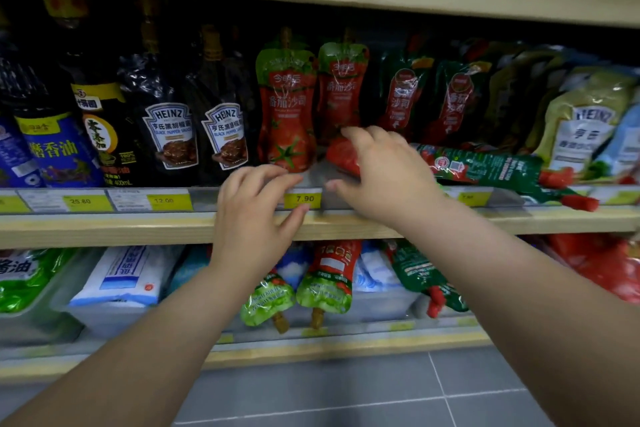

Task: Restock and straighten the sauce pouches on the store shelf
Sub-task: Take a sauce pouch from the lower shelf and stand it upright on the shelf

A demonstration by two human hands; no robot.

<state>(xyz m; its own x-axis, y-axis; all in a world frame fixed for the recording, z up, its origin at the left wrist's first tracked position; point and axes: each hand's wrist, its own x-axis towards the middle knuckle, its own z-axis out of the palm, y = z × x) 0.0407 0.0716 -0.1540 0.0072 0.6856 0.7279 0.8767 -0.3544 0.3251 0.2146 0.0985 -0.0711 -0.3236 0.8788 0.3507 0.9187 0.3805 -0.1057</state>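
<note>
A: Far left of our fingers we see dark glass bottles [100, 121] with glossy labels, then two black crinkled foil pouches [171, 118] printed "HEINZ" and "BLACK PEPPER SAUCE".

B: And under them the yellow price tags [162, 200] read 25.80 and 12.00. Our left hand [256, 215] rests at the pale wooden shelf edge [104, 229], fingers [277, 180] spread loosely and holding nothing, the tips touching the clear plastic strip beside the 7.90 tag [304, 199].

A: Just above those fingers stands the first upright tomato pouch [287, 104], shiny red film with a green top, a drawn tomato and a brownish spout cap. A second upright pouch [343, 87] of the same kind stands just beside it.

B: Our right hand [384, 173] lies palm down over a red pouch [341, 156] at the foot of that second one. The fingers curl over it; we cannot tell whether they grip it or only press on it.

A: To the right of that hand, a green and red pouch [485, 166] lies flat on its side across the shelf, its red cap [580, 202] poking past the front edge. Behind it stand more red pouches [401, 97] in wrinkled dark-green film.

B: Farthest right is a pale olive Heinz pouch [585, 125], soft and blurred. On the shelf below our wrists, two green-ended tomato pouches [325, 281] hang spout downward among white and blue bags [121, 274].
</note>
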